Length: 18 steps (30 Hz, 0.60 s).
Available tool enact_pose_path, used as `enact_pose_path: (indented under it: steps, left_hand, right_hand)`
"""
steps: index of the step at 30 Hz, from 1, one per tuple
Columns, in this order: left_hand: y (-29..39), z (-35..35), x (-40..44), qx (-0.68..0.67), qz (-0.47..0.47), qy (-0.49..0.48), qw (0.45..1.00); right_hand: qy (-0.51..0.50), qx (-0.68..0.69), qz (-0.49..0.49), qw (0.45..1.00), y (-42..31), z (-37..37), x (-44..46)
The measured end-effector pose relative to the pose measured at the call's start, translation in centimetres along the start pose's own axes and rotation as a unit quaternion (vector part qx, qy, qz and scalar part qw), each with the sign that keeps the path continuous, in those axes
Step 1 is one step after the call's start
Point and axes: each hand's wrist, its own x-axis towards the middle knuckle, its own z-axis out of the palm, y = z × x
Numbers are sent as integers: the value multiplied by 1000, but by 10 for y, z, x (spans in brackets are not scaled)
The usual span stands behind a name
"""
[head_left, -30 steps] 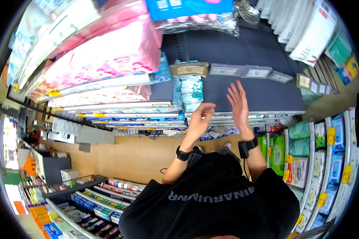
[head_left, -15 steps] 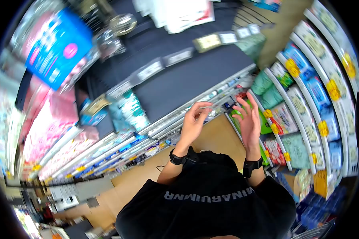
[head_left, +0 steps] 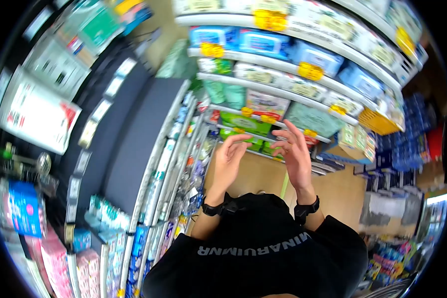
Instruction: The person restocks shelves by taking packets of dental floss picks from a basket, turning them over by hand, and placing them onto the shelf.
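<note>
My left hand [head_left: 229, 161] is raised in front of my body with its fingers bent and apart, holding nothing. To its right, my right hand [head_left: 294, 156] is lifted too, palm turned inward and fingers spread, also without anything in it. Both hands hang in the air, and I see no contact with the shelves. Beyond them lie green packs [head_left: 244, 122] on the low shelf of a rack. Above those packs, a pale green package [head_left: 310, 119] and blue wipe packs [head_left: 264, 42] line the higher tiers. Each wrist wears a black band.
On the left runs a dark shelf [head_left: 134, 134] with price tags along its back edge. Pink packs [head_left: 54, 258] stand at lower left. An open cardboard box [head_left: 340, 149] and stacked blue goods [head_left: 407, 134] are on the right. Tan floor [head_left: 328, 191] shows below the rack.
The view has swung right, so the wipes rack now lies ahead and the dark shelf is at the left. Both hands stay raised and apart, holding nothing.
</note>
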Motion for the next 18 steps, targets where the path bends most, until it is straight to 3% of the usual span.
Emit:
enact_pose_path:
  steps: [8, 18]
  left_hand:
    - [-34, 134, 31, -34, -68, -132, 988]
    - [-60, 227, 80, -29, -99, -296, 950]
  right_hand:
    - [95, -22, -40, 994, -53, -109, -50]
    - [293, -77, -82, 949, -86, -171, -85]
